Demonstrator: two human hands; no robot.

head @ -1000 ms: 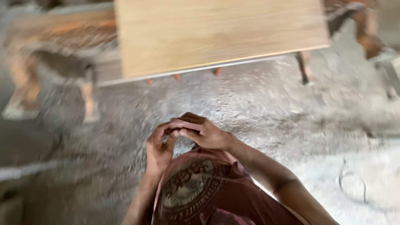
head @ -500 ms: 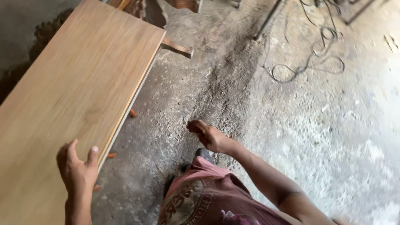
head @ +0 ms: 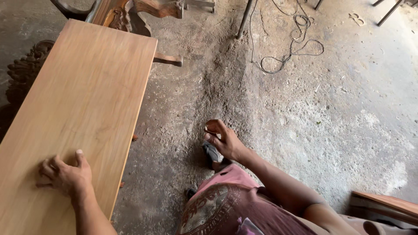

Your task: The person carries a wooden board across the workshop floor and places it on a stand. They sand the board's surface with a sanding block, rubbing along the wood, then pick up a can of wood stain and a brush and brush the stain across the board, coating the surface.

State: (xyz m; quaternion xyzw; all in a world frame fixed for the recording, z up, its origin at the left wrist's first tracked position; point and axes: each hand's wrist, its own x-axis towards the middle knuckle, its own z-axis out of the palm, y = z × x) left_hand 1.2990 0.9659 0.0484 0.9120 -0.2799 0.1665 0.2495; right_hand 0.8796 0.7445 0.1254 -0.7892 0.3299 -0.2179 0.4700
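Wooden board, long, pale and smooth, fills the left side and runs from the near edge up toward carved dark furniture at the top. Dusty concrete floor lies to its right, with a black cable coiled near the top. The left hand rests flat on the board near its right edge, fingers spread and loose, gripping nothing. The right hand hangs over the floor, fingers curled; whether they pinch something I cannot tell.
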